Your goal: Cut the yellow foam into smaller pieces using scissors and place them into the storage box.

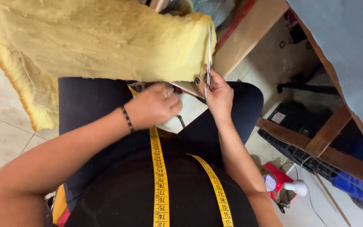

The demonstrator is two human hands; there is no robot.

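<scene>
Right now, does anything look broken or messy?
The yellow foam sheet has a ragged, crumbly left edge with an orange rim, and it droops. The right hand holds scissors at its other edge; the left hand is beneath it.

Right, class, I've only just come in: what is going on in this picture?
A seated person holds up a thick sheet of yellow foam. The left hand grips its lower edge, while the right hand works scissors whose blades point up along the foam's right edge. A yellow measuring tape hangs round the person's neck, over dark clothing. A wooden table stands just beyond.
</scene>
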